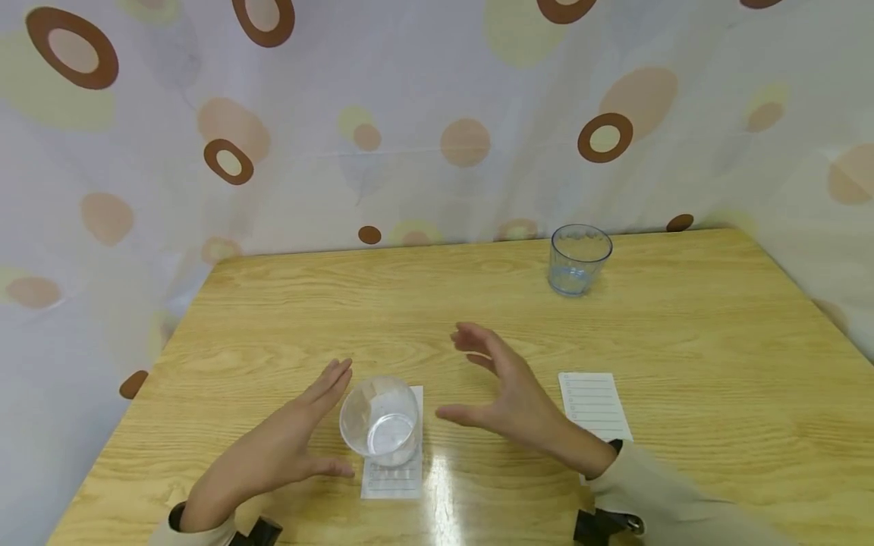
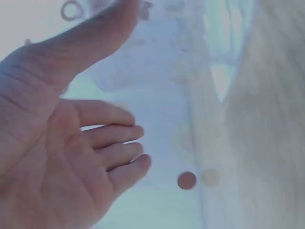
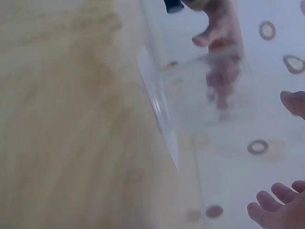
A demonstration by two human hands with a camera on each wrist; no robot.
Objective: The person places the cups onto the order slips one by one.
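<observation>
1. Locate the clear cup [image 1: 378, 406]: it stands upright on a lined paper slip [image 1: 392, 484], between your two hands, with its axis vertical and its mouth facing up
2. Note your left hand [image 1: 283, 444]: fingers extended, thumb spread away from them, palm turned toward the cup, holding nothing
3. Note your right hand [image 1: 515, 394]: fingers slightly bent, thumb well apart from them, holding nothing
4. Observe that your left hand is the nearer one, just beside the cup; a wider gap separates the right thumb from the cup wall
5. Allow for the room behind the cup: bare wood of the table [image 1: 287, 303] runs to the rear edge, where a patterned cloth [image 1: 410, 182] hangs
6. Mind the blue-rimmed glass [image 1: 572, 279] near that edge, rightward, and the second paper slip [image 1: 592, 402] beside your right forearm
</observation>
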